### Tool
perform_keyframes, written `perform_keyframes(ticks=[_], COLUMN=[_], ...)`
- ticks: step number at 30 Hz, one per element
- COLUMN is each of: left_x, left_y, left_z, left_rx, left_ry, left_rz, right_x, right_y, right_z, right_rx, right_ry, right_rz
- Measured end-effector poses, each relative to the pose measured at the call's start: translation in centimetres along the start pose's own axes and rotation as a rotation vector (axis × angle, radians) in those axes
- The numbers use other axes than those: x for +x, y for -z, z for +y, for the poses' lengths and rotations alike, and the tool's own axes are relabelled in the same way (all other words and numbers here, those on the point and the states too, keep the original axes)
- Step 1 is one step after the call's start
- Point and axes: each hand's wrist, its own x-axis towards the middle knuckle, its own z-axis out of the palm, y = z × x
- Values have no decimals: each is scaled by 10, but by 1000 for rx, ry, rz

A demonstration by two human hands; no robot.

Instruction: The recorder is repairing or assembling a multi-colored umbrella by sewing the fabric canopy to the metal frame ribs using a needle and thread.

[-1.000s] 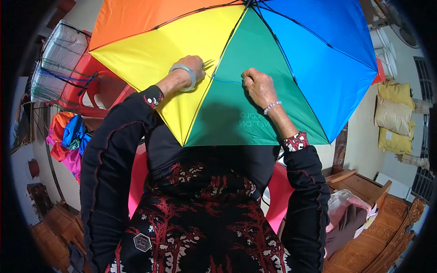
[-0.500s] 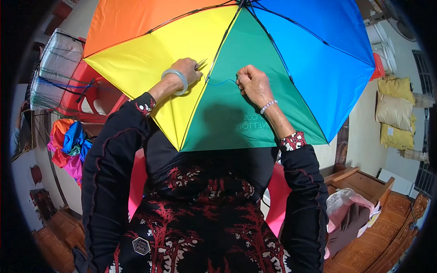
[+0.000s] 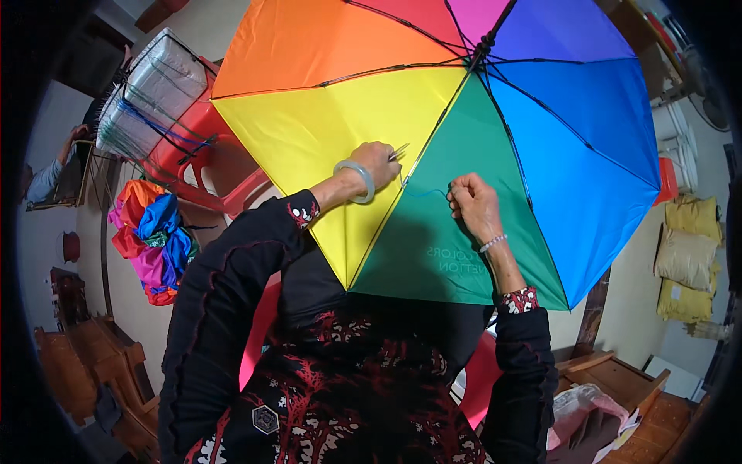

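An open rainbow-coloured umbrella point(image 3: 363, 120) lies in front of me, its inner side and black ribs toward me. My left hand point(image 3: 376, 164), wearing a pale bangle, rests over the yellow panel. Its fingers are closed on small scissors point(image 3: 399, 151), of which only thin, pointed metal tips show. Over the green panel, my right hand point(image 3: 474, 206) pinches the end of a blue thread point(image 3: 427, 192). That thread runs slightly slack to the rib between the yellow and green panels. Whether a needle is also in the pinch is too small to tell.
A red plastic stool point(image 3: 232, 174) at the left bears a white foam box point(image 3: 158, 89) hung with threads. Below it lies a bundle of colourful folded cloth point(image 3: 151, 240). Yellow packages point(image 3: 688, 259) lie at the right. Another person's arm point(image 3: 50, 178) shows at the far left.
The view has shifted, so umbrella and hands appear lower and farther right, with more of the hub showing. Both hands keep their holds, and the thread still runs to the same rib.
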Motion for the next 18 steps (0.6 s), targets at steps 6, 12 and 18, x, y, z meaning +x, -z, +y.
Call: perform_keyframes(ticks=[6, 12, 18], left_x=[6, -4, -21], left_y=[7, 35, 23], left_z=[-8, 2, 16], left_rx=[-243, -262, -286], left_ry=[-41, -401, -204], left_rz=[335, 942, 420], right_x=[-4, 16, 15], right_y=[6, 20, 47], right_z=[-12, -18, -56], right_rx=[40, 274, 488], right_ry=[-68, 120, 239], right_rz=[14, 338, 742])
